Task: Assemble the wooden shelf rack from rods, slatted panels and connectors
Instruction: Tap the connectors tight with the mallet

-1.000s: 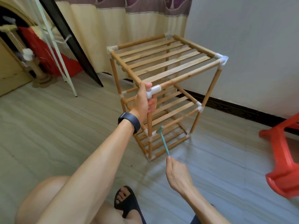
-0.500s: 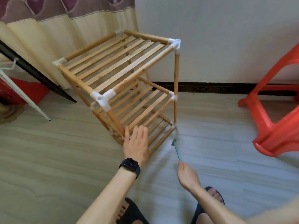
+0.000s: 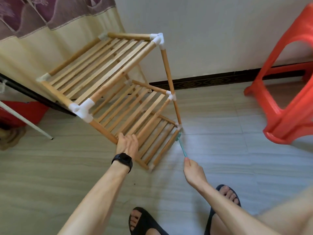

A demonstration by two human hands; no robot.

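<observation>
On the pale tiled floor [image 3: 220, 150], near the wall and curtain [image 3: 50, 39]: wooden shelf rack [image 3: 105, 65], three slatted tiers, rods joined by white connectors, apparently complete. It seems to lean away from the person, though the wide lens makes this uncertain, and whether all its feet meet the floor cannot be told. Left hand [image 3: 127, 143], with wristwatch [image 3: 122, 160], rests on the near upright rod [image 3: 103, 129] at the middle tier; whether its fingers wrap the rod is not shown. Right hand [image 3: 193, 168] pinches the very end of a teal mallet [image 3: 182, 146], whose head sits just beside the bottom corner connector [image 3: 179, 127]. Likely step: tapping that joint home. Hazards, as judged: a fingertip hold at the handle's end gives little control, so a blow may glance off the connector onto rod or tile, or the mallet may slip free. A strike low on one corner may skid the rack across the smooth floor or rock it, since it is steadied at a single upright only. Jolts may loosen other push-fit joints, notably the near top connector [image 3: 82, 108]. Left fingers near the slats risk a pinch should the frame shift. Red plastic stool [image 3: 288, 99] stands well apart and poses no obstruction.
</observation>
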